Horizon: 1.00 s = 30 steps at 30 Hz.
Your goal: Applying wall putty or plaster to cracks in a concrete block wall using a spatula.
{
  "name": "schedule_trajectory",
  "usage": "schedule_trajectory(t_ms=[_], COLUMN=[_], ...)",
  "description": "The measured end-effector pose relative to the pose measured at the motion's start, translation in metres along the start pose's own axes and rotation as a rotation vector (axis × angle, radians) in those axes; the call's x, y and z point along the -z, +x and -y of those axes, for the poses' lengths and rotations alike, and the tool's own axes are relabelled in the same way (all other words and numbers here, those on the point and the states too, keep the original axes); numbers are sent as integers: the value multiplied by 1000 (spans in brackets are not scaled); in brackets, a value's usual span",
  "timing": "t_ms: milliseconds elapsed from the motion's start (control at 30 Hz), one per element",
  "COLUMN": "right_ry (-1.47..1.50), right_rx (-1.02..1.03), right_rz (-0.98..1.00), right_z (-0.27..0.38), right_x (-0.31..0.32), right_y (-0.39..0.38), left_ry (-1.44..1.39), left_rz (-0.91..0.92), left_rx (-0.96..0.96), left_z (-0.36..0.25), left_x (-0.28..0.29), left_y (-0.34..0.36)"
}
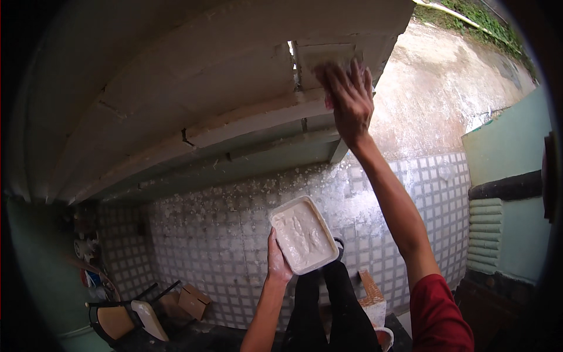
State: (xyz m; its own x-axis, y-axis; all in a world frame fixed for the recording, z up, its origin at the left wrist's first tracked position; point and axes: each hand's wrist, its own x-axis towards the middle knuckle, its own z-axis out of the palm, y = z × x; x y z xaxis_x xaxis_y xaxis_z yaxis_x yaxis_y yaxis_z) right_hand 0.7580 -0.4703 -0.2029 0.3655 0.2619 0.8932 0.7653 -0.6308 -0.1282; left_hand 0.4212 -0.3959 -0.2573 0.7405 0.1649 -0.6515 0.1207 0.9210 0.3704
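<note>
My left hand point(278, 258) grips the lower left side of a shallow rectangular white tub point(337, 253). Thick off-white paste point(302, 232) with an uneven, ridged top fills much of it. Far from the tub, my right arm reaches up to a pale block wall point(246, 76). There my right hand point(350, 97) lies against the surface near the wall's right end, its fingers spread and partly smeared by motion. A small pinkish patch shows beside the thumb side; what it is, I cannot tell. Whitish smears mark both hands. Under the right fingers is a block face framed by grooves.
A narrow gap point(292, 56) lets light through the wall. White splashes speckle the tiled floor point(217, 234). An orange-and-white block-like stand point(372, 296) and part of a bucket point(384, 337) are by my legs. Chairs point(117, 320) and a cardboard box point(193, 301) occupy the lower left.
</note>
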Motion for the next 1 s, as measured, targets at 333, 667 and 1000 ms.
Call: schedule_trajectory(t_ms=[333, 667, 1000], right_ry=[-84, -6, -2], right_rx=[5, -9, -20], right_rz=[217, 25, 287], right_z=[-12, -1, -15], right_x=[-20, -18, -7], right_y=[-36, 28, -27], left_ry=[-21, -13, 33], left_rz=[-49, -74, -99], left_rx=[1, 17, 10], left_z=[8, 5, 6], left_x=[7, 1, 4], left_y=[-9, -15, -16])
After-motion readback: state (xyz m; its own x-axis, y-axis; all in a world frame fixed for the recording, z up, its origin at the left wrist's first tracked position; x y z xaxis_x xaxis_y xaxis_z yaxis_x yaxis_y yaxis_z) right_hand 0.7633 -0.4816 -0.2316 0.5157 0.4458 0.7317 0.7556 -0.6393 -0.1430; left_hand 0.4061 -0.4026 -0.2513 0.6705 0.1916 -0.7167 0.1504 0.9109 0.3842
